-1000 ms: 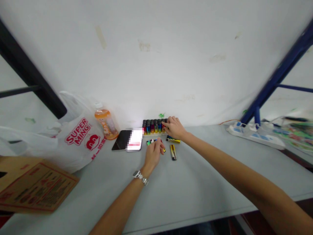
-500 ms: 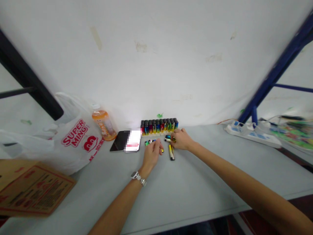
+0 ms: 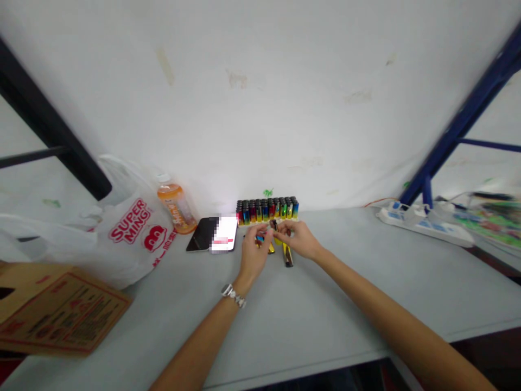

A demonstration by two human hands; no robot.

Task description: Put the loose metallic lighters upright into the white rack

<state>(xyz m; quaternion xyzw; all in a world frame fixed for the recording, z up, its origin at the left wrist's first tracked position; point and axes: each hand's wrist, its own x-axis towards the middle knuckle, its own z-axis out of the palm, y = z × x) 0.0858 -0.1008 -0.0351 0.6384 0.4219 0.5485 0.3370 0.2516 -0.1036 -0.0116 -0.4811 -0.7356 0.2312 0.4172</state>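
My right hand (image 3: pixel 299 238) pinches a lighter (image 3: pixel 274 224) with a dark end, held in front of a row of lighters. Close beside it, my left hand (image 3: pixel 255 251) has its fingers drawn together near the same lighter; what they grip, if anything, is hidden. Under and beside the left fingers lie loose lighters, one with a yellow body (image 3: pixel 271 248). Another yellow lighter (image 3: pixel 288 256) with a black end lies below the right hand. Behind both hands stand several upright lighters (image 3: pixel 266 210) with black tops and shiny multicoloured bodies, packed in rows.
To the left are a tablet (image 3: pixel 202 234) with a bright phone-like screen (image 3: pixel 223 234), an orange drink bottle (image 3: pixel 177 206), a white plastic bag (image 3: pixel 134 239) and a cardboard box (image 3: pixel 69 309). A white power strip (image 3: pixel 425 225) lies at the right, by a blue metal post (image 3: pixel 451 130).
My right hand has lifted a lighter from the table and moved left to meet the left hand. The left fingers have come up towards it. The view has shifted slightly.
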